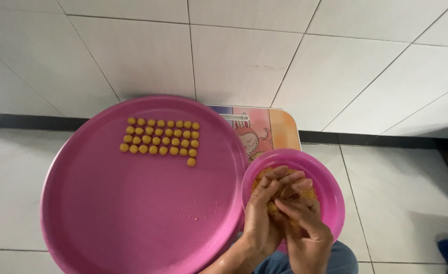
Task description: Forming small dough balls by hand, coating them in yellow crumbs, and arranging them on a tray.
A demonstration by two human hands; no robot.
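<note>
Your two hands are pressed together over the small pink bowl. Between them sits a little lump of yellow dough. Your left hand curls around the lump, with its fingers bent over the top. Your right hand comes from the other side, and its fingers lie across the left ones. So both hands are closed on the lump, and it stays right above the middle of the bowl.

Inside the bowl there is more yellow crumbly dough. You can see it poking out behind your fingers.

Just beside the bowl, on your left, is a big round pink tray. The bowl's rim touches the tray's edge, or sits a bit over it. On the far part of the tray lie many small yellow balls. They sit in three neat rows, close together, and one more ball starts a fourth row at the right end.

Under the tray and bowl you see a small table top with a cartoon picture on it, pink and orange, peeking out behind them.

All around is a white tile floor, and a white tile wall stands beyond a dark strip
</note>
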